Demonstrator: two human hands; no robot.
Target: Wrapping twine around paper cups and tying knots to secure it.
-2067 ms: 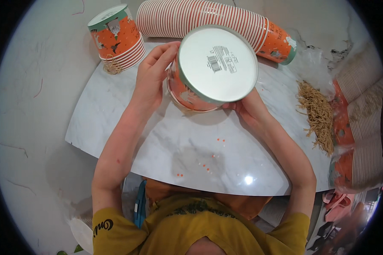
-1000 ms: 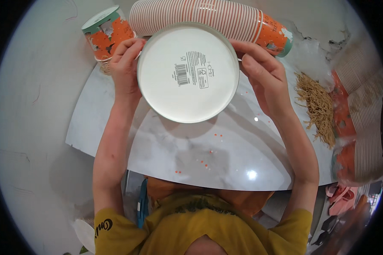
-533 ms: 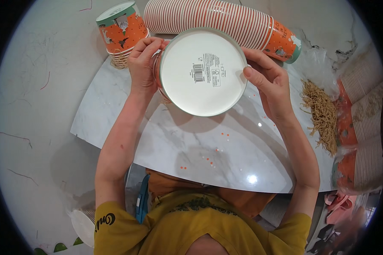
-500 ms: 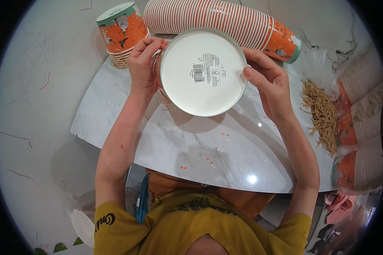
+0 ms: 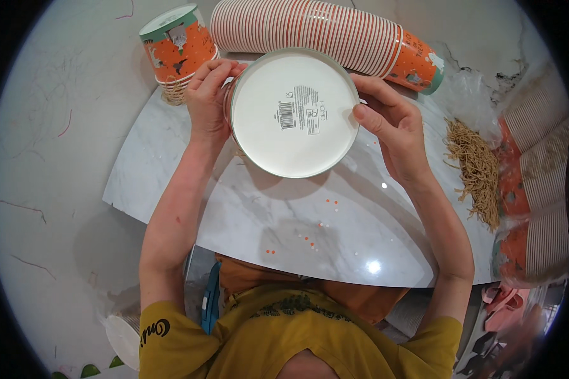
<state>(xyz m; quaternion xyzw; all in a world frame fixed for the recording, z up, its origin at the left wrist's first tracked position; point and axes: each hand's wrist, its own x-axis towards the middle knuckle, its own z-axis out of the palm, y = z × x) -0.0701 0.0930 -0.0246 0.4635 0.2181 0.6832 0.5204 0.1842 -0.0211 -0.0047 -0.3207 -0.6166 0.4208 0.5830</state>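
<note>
While left hand (image 5: pixel 207 95) and right hand (image 5: pixel 391 126) clasp one upturned cup (image 5: pixel 294 114), two cup stacks (image 5: pixel 325 35) flank.

The white underside of a paper tub (image 5: pixel 294 114) is facing the camera, hiding its walls and whatever is inside. The left hand (image 5: pixel 207 95) is disappearing partly behind its rim, its grip unclear. The tub is also covering part of the long sleeve of nested cups (image 5: pixel 316 31). More cup stacks (image 5: pixel 537 189) at right are blurring toward the fisheye edge, their number impossible to tell.
</note>
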